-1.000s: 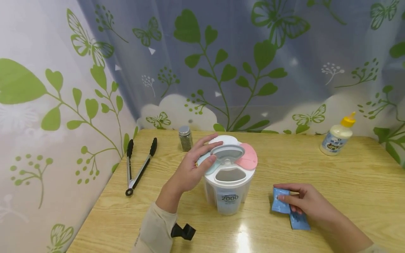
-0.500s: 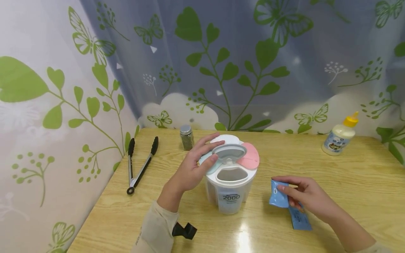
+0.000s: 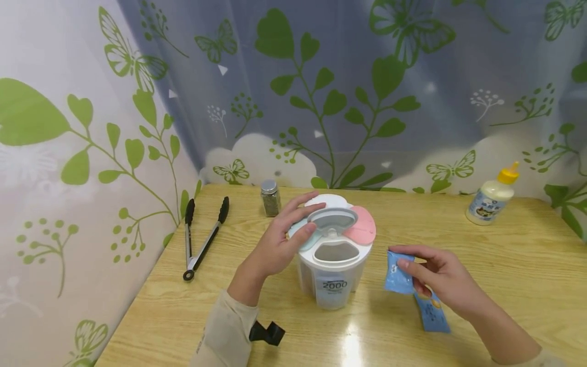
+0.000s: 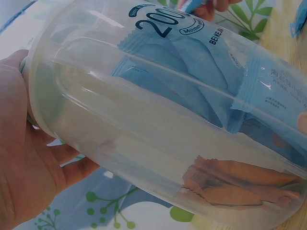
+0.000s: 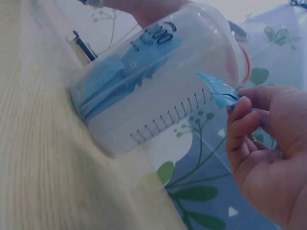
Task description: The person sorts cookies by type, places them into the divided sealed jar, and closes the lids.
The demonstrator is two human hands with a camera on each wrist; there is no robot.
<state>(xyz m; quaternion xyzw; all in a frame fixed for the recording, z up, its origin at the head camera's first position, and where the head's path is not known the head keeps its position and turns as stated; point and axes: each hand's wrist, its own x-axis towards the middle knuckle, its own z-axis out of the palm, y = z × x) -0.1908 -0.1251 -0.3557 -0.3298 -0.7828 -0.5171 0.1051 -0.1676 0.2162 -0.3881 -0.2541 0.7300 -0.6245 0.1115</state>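
Observation:
A clear storage canister (image 3: 307, 280) stands upright, its lid split into coloured flaps; the front grey flap (image 3: 332, 219) is raised above an opening. My left hand (image 3: 275, 244) rests on the left of the lid, fingers spread over it and thumb by the grey flap. Through the wall in the left wrist view, several blue packets (image 4: 182, 72) and brown wrappers (image 4: 240, 182) show inside. My right hand (image 3: 440, 275) pinches a small blue snack packet (image 3: 398, 278) between thumb and fingers, right of the canister. Another blue packet (image 3: 434, 317) lies on the table below it.
Metal tongs with black tips (image 3: 202, 250) lie spread at the left. Behind the canister stands a small spice jar (image 3: 270, 200) with a silver cap. A yellow-capped squeeze bottle (image 3: 489, 203) is at the back right, near the patterned curtain (image 3: 348, 117).
My right hand has lifted the blue packet up and leftward toward the canister, away from the other packet. My left hand has stayed on the lid.

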